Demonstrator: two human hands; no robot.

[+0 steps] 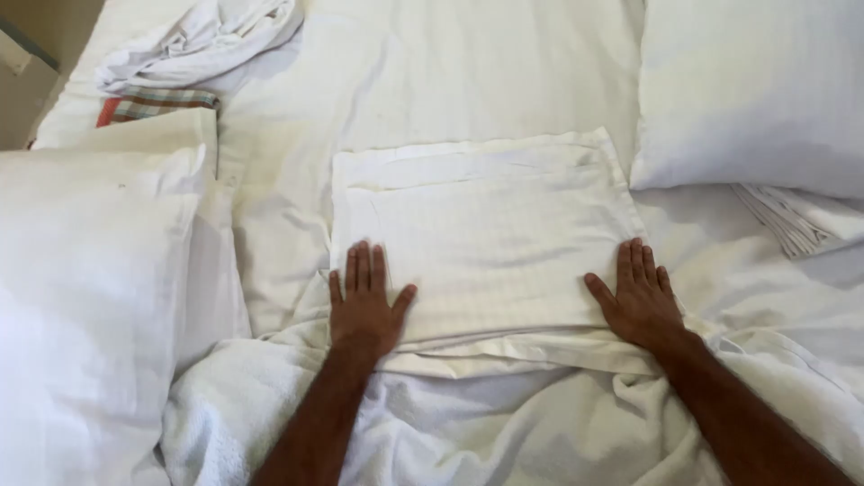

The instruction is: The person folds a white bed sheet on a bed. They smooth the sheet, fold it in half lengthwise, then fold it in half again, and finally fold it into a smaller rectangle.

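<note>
White cotton, faintly striped, is being pressed flat: a folded pillowcase [481, 238] is lying in the middle of the bed sheet [405, 81], and both hands are being held open on its near corners. The left hand [364, 301] is being laid palm down with fingers together and thumb spread, on the pillowcase's near left corner; the right hand [641, 297] is being laid the same way on its near right corner. Nothing is being pinched or gripped.

Slippage is being risked, as judged from this view. The pillowcase's near edge is resting on loose, rumpled folds and on a crumpled towel [270, 405] just below it, so any uneven push could be dragging the layers askew or working new creases in.

Room around the pillowcase is being taken up. A plump pillow [90, 306] is sitting left of it, and another pillow [756, 90] is lying at its upper right, close to that corner. A stack of folded linen [801, 220] is tucked right of the pillowcase. Bunched white cloth [202, 40] and a checked cloth [153, 103] are lying beyond its upper left, well apart.
</note>
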